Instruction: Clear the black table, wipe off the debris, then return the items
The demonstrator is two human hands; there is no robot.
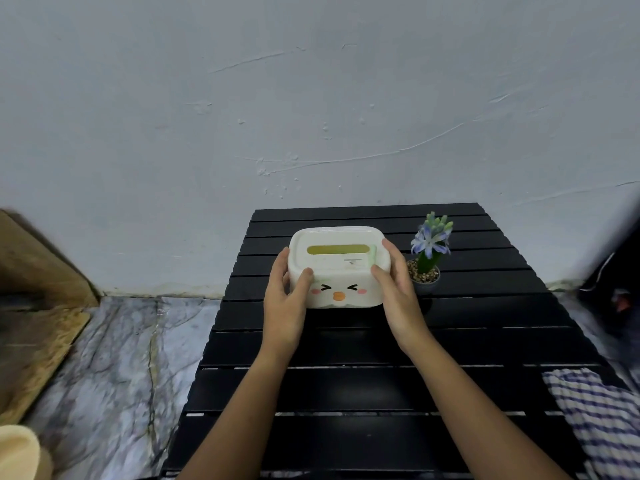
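Observation:
A white tissue box [337,268] with a cartoon face and a green slot in its lid sits toward the back of the black slatted table [363,386]. My left hand [285,299] grips its left side with the thumb on the lid edge. My right hand [398,289] grips its right side. A small potted plant [427,256] with blue flowers stands on the table just right of the box, close behind my right hand. A blue-and-white checked cloth [602,420] lies over the table's front right corner.
A pale wall stands right behind the table. Marbled floor [114,368] lies to the left, with a wooden board [38,306] leaning at the far left. A cream object [19,452] shows at the bottom left corner. Dark items sit at the right edge.

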